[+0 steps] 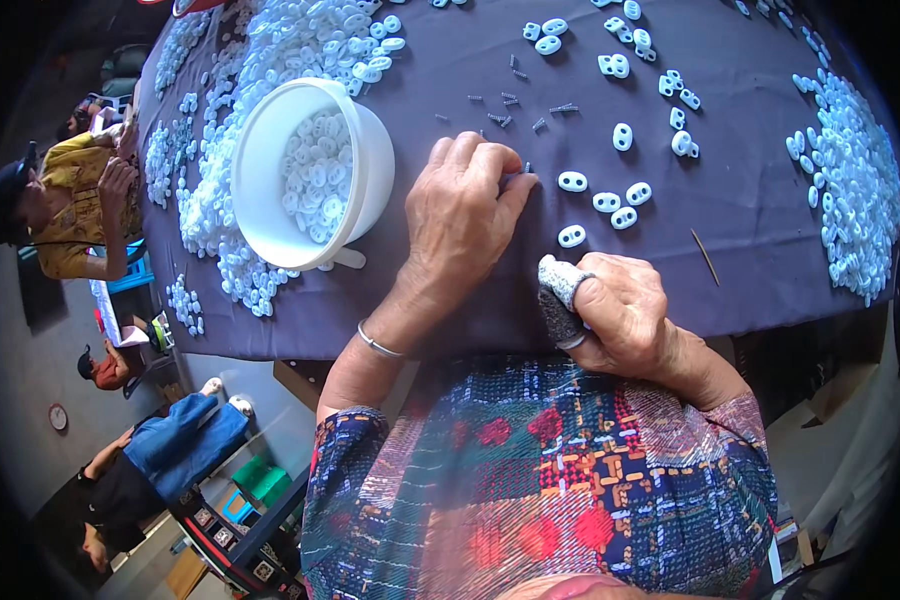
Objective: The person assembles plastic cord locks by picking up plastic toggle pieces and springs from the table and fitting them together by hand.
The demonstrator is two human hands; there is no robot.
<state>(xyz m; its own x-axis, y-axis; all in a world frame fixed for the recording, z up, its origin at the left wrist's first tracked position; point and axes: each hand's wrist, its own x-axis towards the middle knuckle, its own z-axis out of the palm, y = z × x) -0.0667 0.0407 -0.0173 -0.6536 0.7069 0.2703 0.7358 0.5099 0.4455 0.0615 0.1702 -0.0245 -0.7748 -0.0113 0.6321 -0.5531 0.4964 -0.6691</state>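
My left hand [462, 208] is closed in a pinch over the dark cloth, a small metal spring [528, 169] showing at its thumb and fingertip. Near the table's front edge, my right hand [625, 312] has its fingers curled in; whatever they may hold is hidden. A grey knitted cover [562, 300] wraps one of its fingers. Between and beyond the hands lie several white oval plastic pieces with two holes, like cord-lock parts [572, 181]. More loose springs [564, 109] are scattered past my left hand.
A white plastic tub [375, 165], tilted and part filled with white pieces, stands left of my left hand. Large heaps of white parts [300, 45] lie at the far left, another heap [855, 185] at the right. A thin brown stick [705, 257] rests nearby. Other people [75, 200] are at left.
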